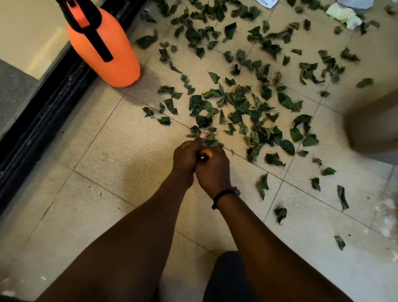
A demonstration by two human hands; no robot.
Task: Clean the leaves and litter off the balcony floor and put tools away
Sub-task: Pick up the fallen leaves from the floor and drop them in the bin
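Observation:
Green leaves lie scattered over the beige tiled balcony floor, thickest in the middle and toward the far side. My left hand and my right hand are pressed together at the near edge of the leaf pile. Their fingers are curled round a small bunch of leaves that pokes out past the fingertips. A dark bit shows in the gap between the two hands. My right wrist wears a black band.
An orange pump sprayer with a black strap stands at the far left beside the black door track. Crumpled pale litter and a paper scrap lie at the far right. A blurred beige shape fills the right edge.

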